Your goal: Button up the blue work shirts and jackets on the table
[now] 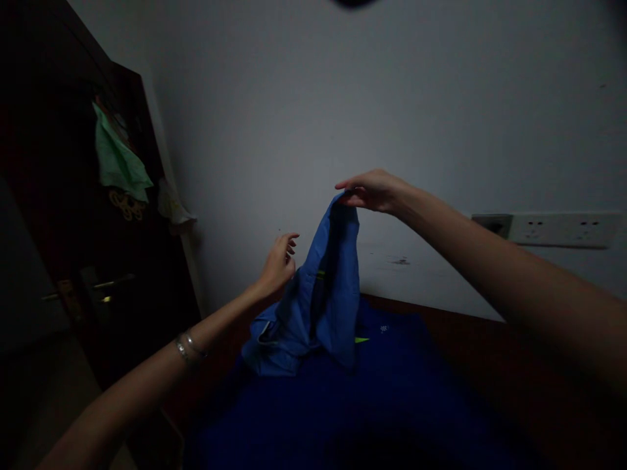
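My right hand (368,190) pinches the upper edge of a light blue garment (313,300) and holds it up. The cloth hangs down in folds, its lower part resting on a dark blue shirt (353,398). A small yellow-green mark and a pale-edged opening show on the garment, though its exact kind is unclear. My left hand (281,258) is just left of the garment, with bent, parted fingers and nothing visible in them. The dark blue shirt is spread out flat, with a small light logo and a yellow-green patch near its top.
Beneath the clothes is a dark reddish surface (435,320) against a pale wall (255,117). Power sockets (563,230) sit on the wall at right. On the left stands a dark door (53,215) with a metal handle (112,282) and a hanging green cloth (117,156).
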Demonstrator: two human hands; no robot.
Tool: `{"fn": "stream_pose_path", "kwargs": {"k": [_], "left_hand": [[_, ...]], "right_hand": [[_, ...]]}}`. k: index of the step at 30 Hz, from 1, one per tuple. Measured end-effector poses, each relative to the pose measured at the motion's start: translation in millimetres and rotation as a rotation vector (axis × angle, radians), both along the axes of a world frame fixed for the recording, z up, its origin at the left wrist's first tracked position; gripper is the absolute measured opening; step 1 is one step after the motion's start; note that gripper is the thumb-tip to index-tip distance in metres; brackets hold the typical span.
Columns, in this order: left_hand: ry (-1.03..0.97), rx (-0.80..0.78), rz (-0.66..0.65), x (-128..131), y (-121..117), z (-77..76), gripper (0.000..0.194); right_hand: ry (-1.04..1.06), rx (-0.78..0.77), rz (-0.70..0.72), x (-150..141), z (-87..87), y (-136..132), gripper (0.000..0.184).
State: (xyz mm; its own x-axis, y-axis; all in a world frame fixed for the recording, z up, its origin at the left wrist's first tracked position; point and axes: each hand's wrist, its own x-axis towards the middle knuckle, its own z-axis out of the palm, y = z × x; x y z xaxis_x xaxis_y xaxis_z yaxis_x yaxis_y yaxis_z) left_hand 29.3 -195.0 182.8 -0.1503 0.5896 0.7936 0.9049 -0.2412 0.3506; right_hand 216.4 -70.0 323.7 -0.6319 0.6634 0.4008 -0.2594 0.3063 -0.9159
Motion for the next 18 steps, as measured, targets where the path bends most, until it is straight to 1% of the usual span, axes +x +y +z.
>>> {"fn": "stream_pose_path", "kwargs": {"k": [1, 2, 4, 5, 7, 9, 11, 13, 16, 18], "left_hand": [[-0.033, 0.006, -0.033, 12, -3, -3.7, 0.044], [-0.065, -0.041, -0.092, 24, -7, -7.5, 0.043], [-0.094, -0.189, -0.195, 42, -13, -15.7, 0.055], [-0.097, -0.238, -0.215, 48, -15, -20.0, 0.064], [-0.100, -0.265, -0.202, 54, -15, -27.9, 0.078], [-0.124, -0.231, -0.170, 53, -12, -32.6, 0.081], [-0.169, -0.201, -0.169, 49, -7, -32.8, 0.074], [-0.253, -0.194, -0.235, 41, -3, -29.6, 0.063], [-0.449, -0.273, -0.420, 27, 1, -24.4, 0.046], [-0.586, -0.385, -0.482, 18, 1, -23.5, 0.032]], "right_hand": [[-0.009, -0.038, 0.004, -4, -7.3, -3, 0.010], [-0.028, -0.065, 0.003, -7, -13.8, -7, 0.011], [-0.045, -0.075, -0.001, -10, -24.2, -14, 0.011], [-0.049, -0.065, 0.002, -11, -28.4, -17, 0.012], [-0.078, -0.043, 0.026, -12, -35.3, -23, 0.014], [-0.129, -0.023, 0.086, -13, -40.0, -28, 0.019], [-0.168, -0.004, 0.145, -13, -42.3, -30, 0.023], [-0.172, 0.007, 0.149, -11, -42.1, -28, 0.026], [-0.147, 0.002, 0.063, -6, -39.1, -16, 0.028], [-0.129, -0.013, 0.004, -1, -37.6, -3, 0.028]]}}
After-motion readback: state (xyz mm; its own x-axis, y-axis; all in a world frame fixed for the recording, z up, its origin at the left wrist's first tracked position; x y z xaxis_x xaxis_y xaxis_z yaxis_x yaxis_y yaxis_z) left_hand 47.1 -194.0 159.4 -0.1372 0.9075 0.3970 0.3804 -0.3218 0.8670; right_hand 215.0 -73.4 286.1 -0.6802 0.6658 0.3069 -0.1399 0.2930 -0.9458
